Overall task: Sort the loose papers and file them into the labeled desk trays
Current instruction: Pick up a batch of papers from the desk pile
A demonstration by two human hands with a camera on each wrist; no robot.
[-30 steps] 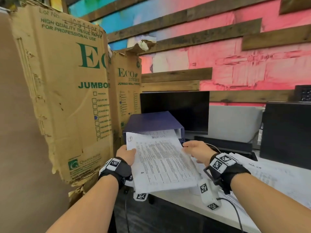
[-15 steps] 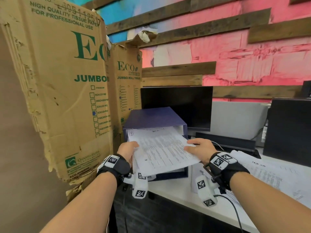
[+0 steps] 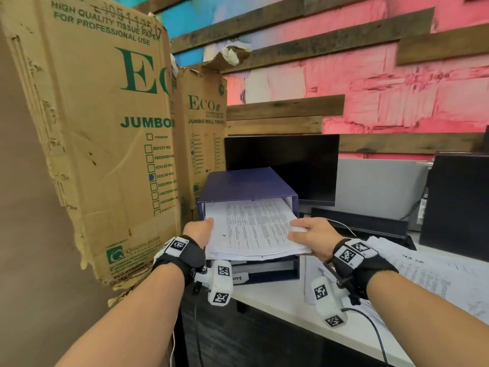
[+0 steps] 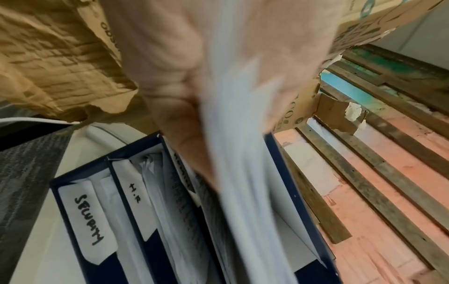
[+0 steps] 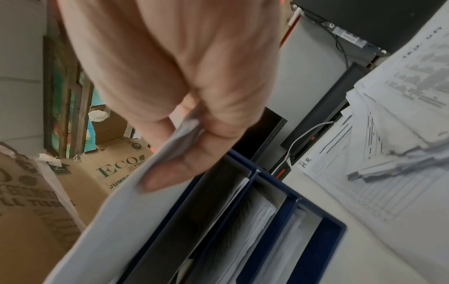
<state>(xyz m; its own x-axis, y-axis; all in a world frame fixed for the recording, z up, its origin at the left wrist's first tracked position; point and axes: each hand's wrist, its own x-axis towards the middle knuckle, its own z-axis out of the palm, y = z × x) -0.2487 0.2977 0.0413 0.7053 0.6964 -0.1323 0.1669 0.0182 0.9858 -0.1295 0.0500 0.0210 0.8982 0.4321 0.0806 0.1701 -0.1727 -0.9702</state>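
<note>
The stack of papers [image 3: 254,229] lies half inside the top slot of the blue desk tray unit [image 3: 246,185], its near part sticking out over the front toward the person. The unit stands at the left end of the white worktop [image 3: 275,300], with lower trays beneath that already hold sheets; the left wrist view shows white handwritten tabs [image 4: 88,224] on the fronts of those lower trays.

At the far left, a tall torn cardboard box [image 3: 100,123] printed with green lettering stands beside the worktop, a second such box [image 3: 202,128] behind it, just beside the tray unit.

The left hand [image 3: 198,230] grips the left edge of the stack, thumb on top and fingers curled under the sheets; in the left wrist view the paper edge runs blurred through the closed grasp [image 4: 194,115].

The right hand [image 3: 313,234] pinches the right edge of the stack, thumb lying flat on the printed top sheet and fingers folded beneath it, as the right wrist view [image 5: 194,107] confirms.

Behind the tray unit stands a dark monitor [image 3: 281,168]. To the right, loose printed sheets [image 3: 434,276] lie spread on the worktop, with a black box-like object [image 3: 457,202] at the far right.
</note>
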